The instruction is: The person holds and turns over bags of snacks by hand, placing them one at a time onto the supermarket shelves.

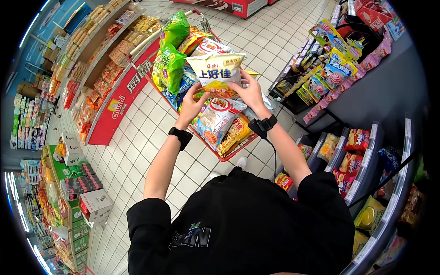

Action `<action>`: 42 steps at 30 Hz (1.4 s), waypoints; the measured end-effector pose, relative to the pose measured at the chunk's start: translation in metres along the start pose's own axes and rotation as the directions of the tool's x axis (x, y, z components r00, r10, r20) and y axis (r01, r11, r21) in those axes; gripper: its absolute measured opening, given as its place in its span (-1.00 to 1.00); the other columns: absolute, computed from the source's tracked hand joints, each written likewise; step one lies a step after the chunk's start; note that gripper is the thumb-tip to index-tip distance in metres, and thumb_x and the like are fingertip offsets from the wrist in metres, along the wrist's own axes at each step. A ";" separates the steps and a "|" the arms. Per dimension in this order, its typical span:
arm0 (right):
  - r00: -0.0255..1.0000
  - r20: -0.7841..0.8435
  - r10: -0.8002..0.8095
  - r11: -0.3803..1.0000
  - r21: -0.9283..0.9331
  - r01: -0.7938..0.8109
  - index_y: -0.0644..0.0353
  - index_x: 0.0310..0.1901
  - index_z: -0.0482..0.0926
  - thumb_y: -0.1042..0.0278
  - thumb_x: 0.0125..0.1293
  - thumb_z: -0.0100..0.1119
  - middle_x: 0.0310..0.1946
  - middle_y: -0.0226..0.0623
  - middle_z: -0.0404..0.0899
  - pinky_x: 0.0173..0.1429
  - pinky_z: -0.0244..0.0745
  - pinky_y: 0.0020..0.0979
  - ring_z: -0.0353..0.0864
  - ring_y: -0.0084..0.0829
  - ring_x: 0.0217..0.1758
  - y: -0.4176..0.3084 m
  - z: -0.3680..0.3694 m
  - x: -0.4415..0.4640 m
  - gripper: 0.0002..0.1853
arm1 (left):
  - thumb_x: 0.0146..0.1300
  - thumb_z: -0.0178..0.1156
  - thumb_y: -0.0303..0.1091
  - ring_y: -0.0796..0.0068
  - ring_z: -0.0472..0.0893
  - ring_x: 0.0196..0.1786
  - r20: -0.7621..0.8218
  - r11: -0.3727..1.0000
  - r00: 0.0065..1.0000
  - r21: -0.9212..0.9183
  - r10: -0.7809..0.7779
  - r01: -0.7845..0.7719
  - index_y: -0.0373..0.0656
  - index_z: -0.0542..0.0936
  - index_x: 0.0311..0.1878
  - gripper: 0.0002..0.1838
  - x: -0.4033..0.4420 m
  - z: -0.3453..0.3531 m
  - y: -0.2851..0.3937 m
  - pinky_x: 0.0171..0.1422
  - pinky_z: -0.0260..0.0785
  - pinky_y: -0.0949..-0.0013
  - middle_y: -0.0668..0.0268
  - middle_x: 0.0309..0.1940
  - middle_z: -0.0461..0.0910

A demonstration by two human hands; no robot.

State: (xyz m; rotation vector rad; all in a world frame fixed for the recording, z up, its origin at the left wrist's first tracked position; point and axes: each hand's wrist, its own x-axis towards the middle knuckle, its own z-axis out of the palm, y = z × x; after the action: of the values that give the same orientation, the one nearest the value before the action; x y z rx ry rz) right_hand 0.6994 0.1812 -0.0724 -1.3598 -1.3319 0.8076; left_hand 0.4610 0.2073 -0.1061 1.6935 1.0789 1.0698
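Observation:
Between both hands I hold a cream and yellow Oishi snack bag (215,68) upright above a full shopping cart (223,159). My left hand (194,104) grips its lower left edge, and my right hand (249,91) has its lower right side, thumb across the front. Beneath it in the cart lie a clear-fronted snack bag (215,120) and a yellow snack bag (236,135). Green snack bags (172,68) are piled at the cart's left side. More bags fill the far end, partly hidden behind the held one.
On the right, snack shelves (348,169) curve close to my right arm, with a hanging candy rack (332,68) beyond. A red-fronted display (114,107) stands left of the cart. Cardboard boxes (96,207) sit on the tiled floor (133,160) at lower left.

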 end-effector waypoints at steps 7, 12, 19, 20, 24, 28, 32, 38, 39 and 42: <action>0.997 -0.072 0.028 0.995 0.101 -0.020 0.37 0.07 0.64 -0.15 0.09 0.49 -0.31 -0.26 0.70 -0.27 0.51 -0.51 0.56 -0.58 -0.39 -0.011 -0.004 0.004 -0.28 | 0.35 0.30 -0.16 0.35 0.55 0.17 0.018 0.998 0.998 -0.023 -0.060 0.060 -0.30 0.34 0.33 -0.37 -0.008 -0.009 0.031 0.21 0.46 0.29 0.10 0.14 0.53; 0.998 0.026 0.063 0.960 0.270 -0.067 0.40 0.09 0.62 -0.17 0.14 0.45 -0.34 -0.22 0.70 -0.25 0.53 -0.51 0.64 -0.56 -0.34 -0.012 0.004 0.004 -0.26 | 0.51 0.04 -0.04 0.40 0.42 0.30 0.095 0.953 0.991 -0.282 -0.092 0.116 -0.32 0.25 0.42 -0.37 -0.018 -0.007 0.040 0.41 0.24 0.31 0.14 0.29 0.44; 0.997 0.046 0.063 0.958 0.278 -0.074 0.36 0.17 0.55 -0.20 0.17 0.42 -0.21 -0.26 0.63 -0.17 0.56 -0.46 0.60 -0.52 -0.23 -0.023 -0.011 0.004 -0.23 | 0.56 -0.05 -0.08 0.47 0.43 0.28 0.068 0.938 0.995 -0.335 -0.074 0.092 -0.35 0.30 0.38 -0.45 -0.007 -0.001 0.053 0.39 0.25 0.39 0.17 0.28 0.45; 0.998 0.025 0.064 0.961 0.268 -0.068 0.36 0.17 0.55 -0.20 0.17 0.42 -0.21 -0.26 0.63 -0.17 0.56 -0.46 0.60 -0.52 -0.23 -0.025 -0.015 0.003 -0.23 | 0.56 -0.05 -0.08 0.47 0.43 0.28 0.085 0.935 0.994 -0.344 -0.061 0.087 -0.35 0.30 0.38 -0.45 -0.003 0.001 0.054 0.39 0.25 0.39 0.17 0.28 0.45; 0.999 -0.009 0.054 0.976 0.210 -0.051 0.35 0.21 0.51 -0.22 0.17 0.41 -0.12 -0.22 0.61 -0.05 0.56 -0.40 0.59 -0.46 -0.11 -0.042 -0.027 -0.004 -0.19 | 0.56 -0.04 -0.08 0.47 0.45 0.26 0.139 0.929 0.990 -0.370 0.033 0.021 -0.35 0.31 0.36 -0.46 0.010 0.002 0.066 0.38 0.26 0.37 0.17 0.25 0.47; 0.998 -0.062 -0.005 0.992 0.126 0.013 0.38 0.37 0.29 -0.22 0.12 0.45 0.14 0.02 0.54 0.16 0.53 -0.28 0.58 -0.26 0.12 -0.051 -0.027 -0.013 -0.01 | 0.56 -0.06 -0.09 0.47 0.46 0.24 0.203 0.890 0.976 -0.456 0.081 0.021 -0.36 0.34 0.33 -0.48 0.026 0.001 0.068 0.35 0.28 0.38 0.17 0.23 0.48; 0.989 -0.109 0.099 0.963 0.262 -0.068 0.34 0.46 0.12 0.06 0.26 0.42 0.17 -0.02 0.51 0.22 0.49 -0.36 0.55 -0.34 0.20 -0.078 -0.023 -0.033 -0.09 | 0.56 -0.05 -0.09 0.48 0.49 0.17 0.246 0.873 0.957 -0.487 0.153 -0.014 -0.35 0.38 0.28 -0.50 0.038 0.003 0.075 0.29 0.33 0.39 0.19 0.17 0.53; 0.942 -0.328 0.064 0.990 0.140 -0.019 0.40 0.41 0.22 0.07 0.20 0.47 0.07 -0.04 0.58 0.09 0.55 -0.40 0.62 -0.39 0.05 -0.094 -0.029 -0.061 -0.10 | 0.56 -0.04 -0.11 0.52 0.51 0.09 0.291 0.821 0.927 -0.570 0.235 -0.029 -0.34 0.42 0.21 -0.55 0.043 0.027 0.073 0.21 0.36 0.39 0.21 0.09 0.57; 0.932 -0.359 0.047 0.998 0.063 -0.026 0.38 0.39 0.27 0.07 0.21 0.46 0.04 -0.09 0.60 0.07 0.55 -0.40 0.63 -0.40 0.02 -0.102 -0.030 -0.067 -0.14 | 0.56 -0.04 -0.09 0.49 0.52 0.10 0.334 0.819 0.911 -0.573 0.242 -0.007 -0.33 0.41 0.24 -0.53 0.045 0.031 0.071 0.22 0.36 0.38 0.19 0.10 0.57; 0.919 -0.390 0.053 0.996 -0.040 -0.074 0.34 0.40 0.29 0.14 0.28 0.40 0.10 -0.15 0.58 0.18 0.49 -0.36 0.58 -0.42 0.10 -0.117 -0.036 -0.088 -0.23 | 0.56 -0.07 -0.05 0.44 0.54 0.14 0.376 0.788 0.872 -0.615 0.314 -0.019 -0.33 0.38 0.29 -0.49 0.040 0.046 0.076 0.23 0.37 0.36 0.18 0.13 0.56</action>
State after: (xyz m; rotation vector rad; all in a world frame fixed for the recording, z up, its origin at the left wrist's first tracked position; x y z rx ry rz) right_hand 0.6865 0.0723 0.0316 -1.5197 -1.0066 0.5096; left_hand 0.5320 0.2151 -0.0399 1.4207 0.2264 0.9142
